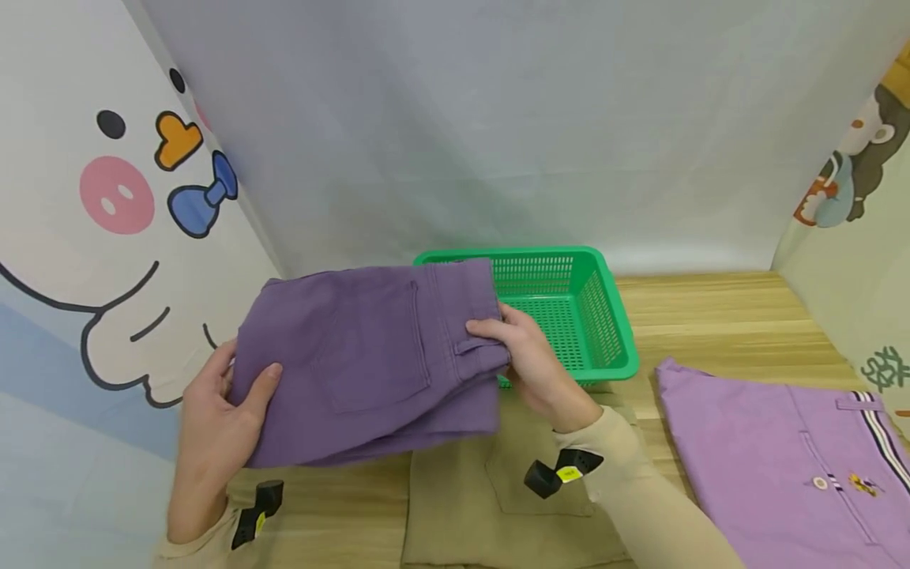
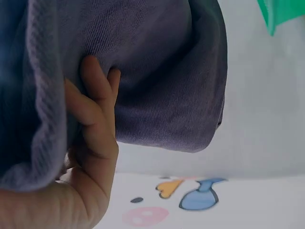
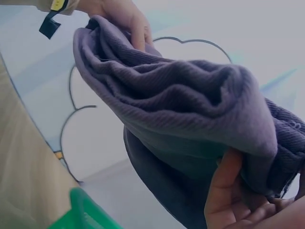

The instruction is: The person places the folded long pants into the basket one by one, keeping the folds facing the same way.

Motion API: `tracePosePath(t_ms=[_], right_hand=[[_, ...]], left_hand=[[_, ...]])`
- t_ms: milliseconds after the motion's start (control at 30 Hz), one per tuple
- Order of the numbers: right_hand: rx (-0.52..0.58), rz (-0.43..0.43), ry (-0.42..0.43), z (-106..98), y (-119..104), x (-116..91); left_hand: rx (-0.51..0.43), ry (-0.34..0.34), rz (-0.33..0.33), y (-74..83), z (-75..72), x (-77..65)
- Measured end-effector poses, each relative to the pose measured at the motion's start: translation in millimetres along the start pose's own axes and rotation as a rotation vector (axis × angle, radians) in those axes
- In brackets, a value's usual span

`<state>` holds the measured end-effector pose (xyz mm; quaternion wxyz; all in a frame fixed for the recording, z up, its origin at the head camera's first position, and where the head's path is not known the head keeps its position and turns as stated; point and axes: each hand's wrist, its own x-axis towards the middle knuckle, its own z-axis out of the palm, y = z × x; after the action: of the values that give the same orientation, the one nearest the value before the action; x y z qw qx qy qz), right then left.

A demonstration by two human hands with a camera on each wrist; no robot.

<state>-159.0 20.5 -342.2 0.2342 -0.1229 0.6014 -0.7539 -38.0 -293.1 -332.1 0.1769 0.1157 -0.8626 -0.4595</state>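
Note:
Folded dark purple trousers (image 1: 355, 356) are held up off the table between both hands, with a back pocket and a belt loop facing up. My left hand (image 1: 223, 411) grips the folded end on the left, thumb on top and fingers beneath. The waistband end is pinched by my right hand (image 1: 533, 356), its thumb lying over the top near the belt loop. In the right wrist view the stacked layers of the trousers (image 3: 190, 95) show from the edge. Behind them, partly covered, is a green plastic basket (image 1: 618, 332).
Khaki trousers (image 1: 455, 506) lie flat on the wooden table (image 1: 718, 316) below the hands. Light purple trousers (image 1: 768, 458) with a striped waistband lie folded at the right. A pale curtain (image 1: 498, 118) hangs behind, and a cartoon-printed panel (image 1: 57, 197) stands on the left.

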Motion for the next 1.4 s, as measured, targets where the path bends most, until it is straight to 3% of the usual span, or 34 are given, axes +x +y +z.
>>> tracePosePath(t_ms=[500, 833, 1100, 1400], right_hand=[[0.060, -0.046, 0.081, -38.9, -23.4, -5.4], [0.099, -0.046, 0.164, -74.4, -25.9, 3.6], [0.127, 0.008, 0.223, -98.2, -18.4, 17.0], [0.144, 0.078, 0.297, -123.3, 3.6, 32.3]], left_hand=[[-0.129, -0.119, 0.154, 19.1, 34.7, 20.7], [-0.187, -0.222, 0.161, 18.5, 85.4, 49.7], [-0.184, -0.286, 0.150, 15.4, 119.9, 67.7], [-0.207, -0.330, 0.145, -4.9, 159.7, 83.3]])
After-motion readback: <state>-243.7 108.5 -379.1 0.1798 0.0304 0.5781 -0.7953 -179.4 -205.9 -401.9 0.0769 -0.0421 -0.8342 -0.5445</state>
